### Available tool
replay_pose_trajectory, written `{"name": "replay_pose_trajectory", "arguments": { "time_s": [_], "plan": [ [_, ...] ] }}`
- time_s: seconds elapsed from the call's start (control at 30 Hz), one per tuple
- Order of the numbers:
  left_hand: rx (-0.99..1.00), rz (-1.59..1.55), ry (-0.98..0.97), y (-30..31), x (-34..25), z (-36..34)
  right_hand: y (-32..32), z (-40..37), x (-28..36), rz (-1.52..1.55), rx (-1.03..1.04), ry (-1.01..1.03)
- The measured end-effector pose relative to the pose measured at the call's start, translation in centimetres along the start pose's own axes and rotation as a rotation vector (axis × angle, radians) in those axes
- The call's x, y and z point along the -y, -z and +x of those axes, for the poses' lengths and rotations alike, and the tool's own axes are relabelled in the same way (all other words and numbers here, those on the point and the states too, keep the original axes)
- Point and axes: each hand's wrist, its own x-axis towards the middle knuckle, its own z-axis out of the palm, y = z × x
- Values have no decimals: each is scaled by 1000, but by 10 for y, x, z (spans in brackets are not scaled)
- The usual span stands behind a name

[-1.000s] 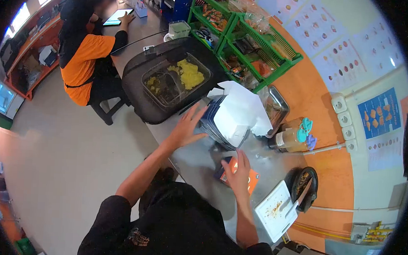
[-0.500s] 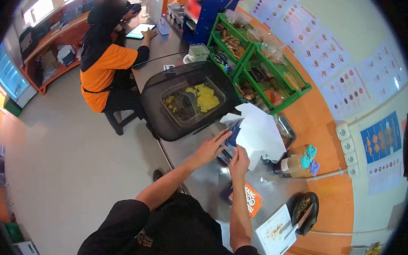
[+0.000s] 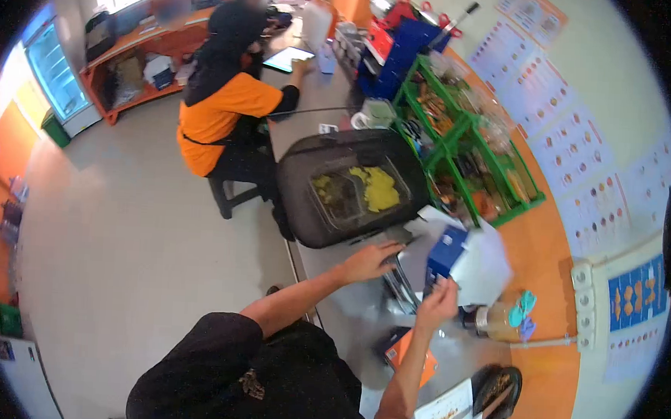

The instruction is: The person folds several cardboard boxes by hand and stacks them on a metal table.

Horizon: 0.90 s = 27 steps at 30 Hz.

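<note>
Where both hands met before, right hand (image 3: 437,303) grasping blue carton (image 3: 445,255), lifted — left hand (image 3: 368,261) released, on stack (image 3: 400,283).

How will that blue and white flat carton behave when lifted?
Probably light: the carton looks like thin folded card, held up by the right hand alone. Likely floppy too, since its white flaps splay loosely.

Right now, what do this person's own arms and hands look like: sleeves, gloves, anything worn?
Both arms are bare below the short sleeves of a black top, which has a small pale print on its front. The left hand and the right hand wear no gloves. No watch, bracelet or ring shows, though the view is too small to be sure.
</note>
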Motion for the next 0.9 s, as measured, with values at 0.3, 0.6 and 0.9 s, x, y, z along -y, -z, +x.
{"name": "replay_pose_trajectory", "arguments": {
  "time_s": [0.3,0.6,0.9],
  "plan": [
    [-31,-387,146,10,-28,10,25,-6,51,39,72,298],
    [-241,-664,735,48,6,-149,-19,-127,68,244,635,199],
    [-163,-251,664,18,-12,-175,-22,-143,27,210,679,2]
  ]
}}
